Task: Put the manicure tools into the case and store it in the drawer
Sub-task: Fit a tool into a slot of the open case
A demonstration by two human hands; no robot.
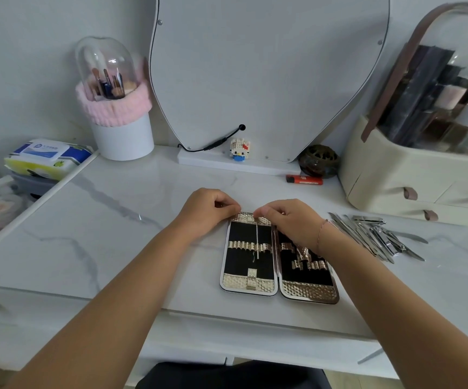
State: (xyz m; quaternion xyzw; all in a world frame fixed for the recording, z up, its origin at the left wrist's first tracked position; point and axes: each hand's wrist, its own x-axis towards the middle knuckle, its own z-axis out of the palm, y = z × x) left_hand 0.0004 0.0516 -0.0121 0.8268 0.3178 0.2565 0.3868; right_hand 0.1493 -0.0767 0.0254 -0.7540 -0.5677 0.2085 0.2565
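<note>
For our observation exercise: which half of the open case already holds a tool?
The left half: a thin metal tool runs under its strap. The right half shows only empty loops where it is visible.

Marble tabletop (115, 220): open case (248, 265), loose tools (373, 234), lighter (304, 179).

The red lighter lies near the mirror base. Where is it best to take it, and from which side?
Pinch the red lighter at its middle, across its two long sides, coming from above. It lies flat with its length running left to right, so the top is free, while the dark round pot crowds its right end and the mirror base stands close behind.
</note>
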